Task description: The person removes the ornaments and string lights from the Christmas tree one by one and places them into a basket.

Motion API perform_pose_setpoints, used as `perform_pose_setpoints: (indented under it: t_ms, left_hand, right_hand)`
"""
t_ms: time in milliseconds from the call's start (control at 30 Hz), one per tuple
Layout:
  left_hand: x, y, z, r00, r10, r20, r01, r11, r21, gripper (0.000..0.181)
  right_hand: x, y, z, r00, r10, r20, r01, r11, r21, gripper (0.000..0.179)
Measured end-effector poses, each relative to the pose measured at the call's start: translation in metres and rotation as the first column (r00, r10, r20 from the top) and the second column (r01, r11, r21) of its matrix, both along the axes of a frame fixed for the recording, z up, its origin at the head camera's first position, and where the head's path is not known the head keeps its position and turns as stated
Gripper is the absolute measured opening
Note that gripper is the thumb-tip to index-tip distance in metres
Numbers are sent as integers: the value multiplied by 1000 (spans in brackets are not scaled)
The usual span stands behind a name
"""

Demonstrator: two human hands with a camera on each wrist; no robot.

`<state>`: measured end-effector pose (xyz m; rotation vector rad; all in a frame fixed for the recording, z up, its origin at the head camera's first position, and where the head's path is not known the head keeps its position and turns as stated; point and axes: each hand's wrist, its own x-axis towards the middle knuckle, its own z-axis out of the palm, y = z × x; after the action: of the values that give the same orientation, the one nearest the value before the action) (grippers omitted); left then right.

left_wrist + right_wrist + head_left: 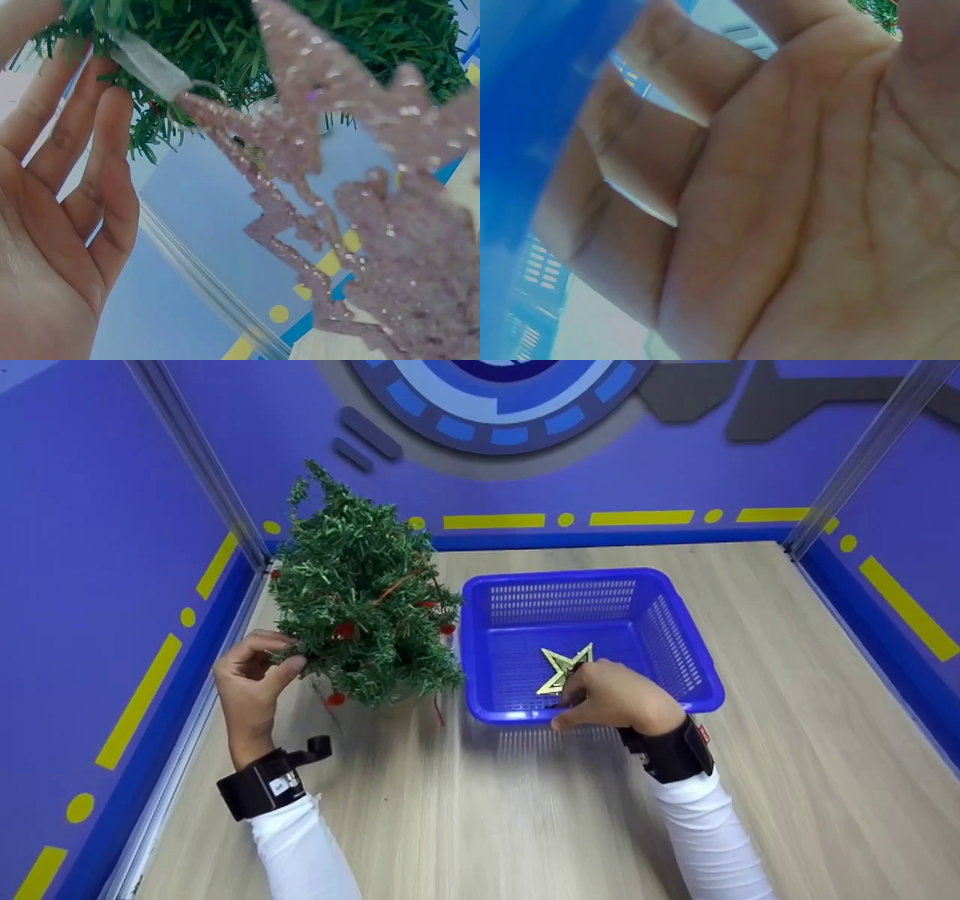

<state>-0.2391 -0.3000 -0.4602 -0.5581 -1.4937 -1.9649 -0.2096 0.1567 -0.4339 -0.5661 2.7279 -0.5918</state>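
Observation:
A small artificial Christmas tree [360, 585] stands at the left, with red ornaments among its green branches. My left hand [259, 664] is at its lower left side, pinching a branch tip between thumb and fingers. In the left wrist view a pink glittery ornament [397, 247] hangs close to the camera, beside a white tag [154, 64]. My right hand [611, 697] grips the near rim of a blue plastic basket [472, 649], thumb outside and fingers inside. A gold star [555, 667] lies in the basket, partly hidden by that hand.
Tree and basket stand side by side on a light wooden table [420, 825]. Blue panels [82, 547] with yellow marks enclose the left, back and right. A metal corner post [202, 457] rises behind the tree at the left.

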Motion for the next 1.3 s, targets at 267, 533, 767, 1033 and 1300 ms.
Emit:
perform_pose_setpoints:
  t_ms: [267, 533, 767, 1033, 1300]
  left_hand:
    - [-7, -1, 2, 987, 161, -19, -159, 984, 82, 32]
    - [-10, -2, 2, 986, 138, 90, -136, 990, -21, 22]
    - [-12, -3, 1, 997, 57, 43, -54, 996, -77, 18]
    - [-17, -6, -3, 982, 124, 142, -102, 983, -152, 22]
    - [-17, -11, -6, 961, 160, 224, -131, 981, -141, 11]
  right_hand:
    - [5, -2, 1, 998, -61, -25, 62, 998, 12, 21]
    - [9, -9, 1, 999, 4, -37, -5, 1000, -29, 24]
    - [13, -16, 2, 993, 52, -102, -56, 997, -43, 25]
    - [17, -21, 1, 995, 35, -97, -41, 997, -61, 27]
    - [22, -23, 1, 996, 24, -85, -28, 999, -46, 28]
